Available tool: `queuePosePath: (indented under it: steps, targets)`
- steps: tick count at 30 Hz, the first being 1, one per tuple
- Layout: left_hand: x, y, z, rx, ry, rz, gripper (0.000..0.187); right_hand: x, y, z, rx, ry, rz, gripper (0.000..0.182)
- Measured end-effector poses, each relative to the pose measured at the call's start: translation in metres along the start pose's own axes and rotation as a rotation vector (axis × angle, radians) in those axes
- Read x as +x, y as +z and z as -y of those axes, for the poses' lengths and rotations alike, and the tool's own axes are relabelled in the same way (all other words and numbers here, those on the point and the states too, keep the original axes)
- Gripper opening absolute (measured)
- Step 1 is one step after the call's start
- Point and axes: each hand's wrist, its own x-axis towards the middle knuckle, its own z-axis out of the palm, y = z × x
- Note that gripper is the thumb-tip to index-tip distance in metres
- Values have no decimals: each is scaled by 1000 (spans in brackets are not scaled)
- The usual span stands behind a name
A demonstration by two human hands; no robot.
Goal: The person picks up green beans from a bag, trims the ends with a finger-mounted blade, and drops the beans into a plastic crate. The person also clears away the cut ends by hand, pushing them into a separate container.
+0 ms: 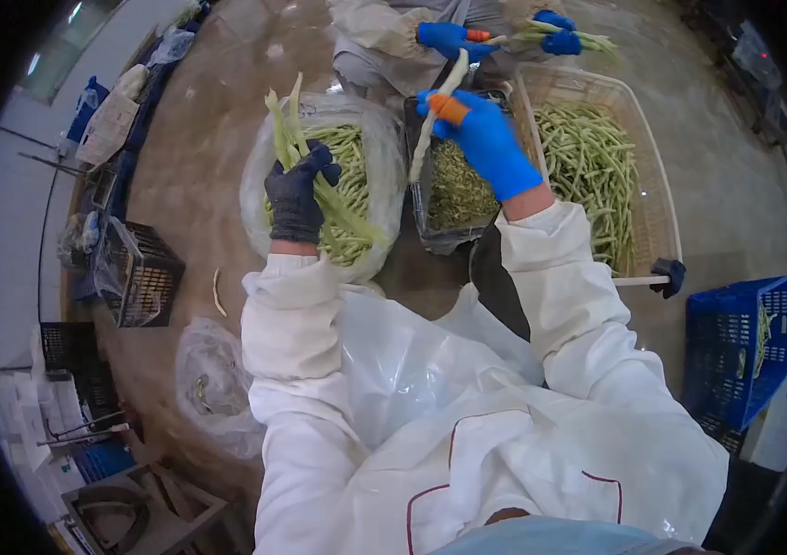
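Observation:
My left hand (297,199), in a dark knit glove, is closed around a bunch of long green beans (284,129). It is over a clear plastic bag (384,171) full of green beans (353,157). My right hand (491,143) wears a blue glove with an orange band on a finger. Between its fingers is a single pale green bean (421,153), slanting upward. Below that hand stands a black tray (418,208) holding small green trimmings (454,190). To its right, a beige crate (657,185) contains many green beans (588,171).
Opposite me, a co-worker's blue-gloved hands (560,39) hold beans. A blue crate (736,324) stands at right, a black crate (148,273) at left. A crumpled plastic bag (213,379) and a loose bean (218,291) lie on the floor (199,166).

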Motion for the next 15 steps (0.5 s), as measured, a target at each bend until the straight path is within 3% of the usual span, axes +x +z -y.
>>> queuePosePath:
  steps: [2, 5, 6, 9, 15]
  targets:
    - [-2, 4, -8, 112, 42, -5, 34, -12, 23, 4, -206, -50, 85, 30]
    - [-21, 29, -5, -145, 127, 209, 32, -19, 38, -18, -374, 6, 157, 30]
    - [-25, 37, -9, -86, 119, 230, 29, -22, 45, -22, -553, -24, 128, 27]
    - [-17, 35, 7, 53, 102, 204, 27, -35, 57, -33, -818, -278, -5, 27]
    - [-12, 25, 11, 245, 121, 307, 28, -31, 51, -37, -990, -342, 101, 27]
